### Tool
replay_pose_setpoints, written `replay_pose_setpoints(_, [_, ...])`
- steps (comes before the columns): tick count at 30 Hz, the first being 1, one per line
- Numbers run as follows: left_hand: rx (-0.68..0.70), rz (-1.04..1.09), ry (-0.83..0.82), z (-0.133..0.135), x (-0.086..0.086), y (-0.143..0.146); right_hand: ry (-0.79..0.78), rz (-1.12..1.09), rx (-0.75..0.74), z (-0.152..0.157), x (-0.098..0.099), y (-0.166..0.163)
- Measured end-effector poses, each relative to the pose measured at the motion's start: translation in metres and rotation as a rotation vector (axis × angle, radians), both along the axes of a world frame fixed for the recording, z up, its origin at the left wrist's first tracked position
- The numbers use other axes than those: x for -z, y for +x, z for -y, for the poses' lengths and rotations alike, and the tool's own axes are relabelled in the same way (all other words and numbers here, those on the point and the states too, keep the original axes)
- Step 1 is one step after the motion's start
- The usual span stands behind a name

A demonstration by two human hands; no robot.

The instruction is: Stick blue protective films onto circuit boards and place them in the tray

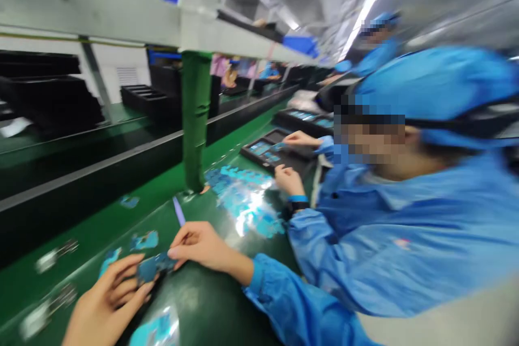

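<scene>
My left hand (107,300), at the lower left, grips the near side of a small blue circuit board (147,270) between thumb and fingers. My right hand (203,247) pinches the board's other end with thumb and forefinger. Blur hides its finer details. Just beyond my hands lie a light-blue flat piece (145,240) and a second blue piece (110,260), partly behind my left fingers. A purple stick-like tool (178,211) rests beyond my right hand. Closer to me, more light-blue pieces (156,330) lie on the green bench (194,303).
Many light-blue pieces (247,200) are spread at centre. A co-worker (381,238) in blue sits close on my right, hands over a black tray (259,152). A green-wrapped post (195,124) rises from the bench. Blurred metallic parts (51,311) lie left on the green strip.
</scene>
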State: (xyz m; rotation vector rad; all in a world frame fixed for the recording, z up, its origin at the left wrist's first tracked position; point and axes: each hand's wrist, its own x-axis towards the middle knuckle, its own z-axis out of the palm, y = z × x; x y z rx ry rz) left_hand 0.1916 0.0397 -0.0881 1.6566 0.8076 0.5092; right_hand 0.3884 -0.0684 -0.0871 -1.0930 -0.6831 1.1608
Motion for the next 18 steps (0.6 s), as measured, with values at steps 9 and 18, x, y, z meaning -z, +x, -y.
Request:
replay_pose_setpoints(9, [0.122,0.099,-0.148,0.007,-0.013,0.001,-0.049,0.135,-0.007,0.009,0.004,0.003])
replay_pose_setpoints(18, [0.165,0.159,-0.232,0.01,-0.011,-0.002,-0.078,0.317,0.048,0.012,-0.006,-0.004])
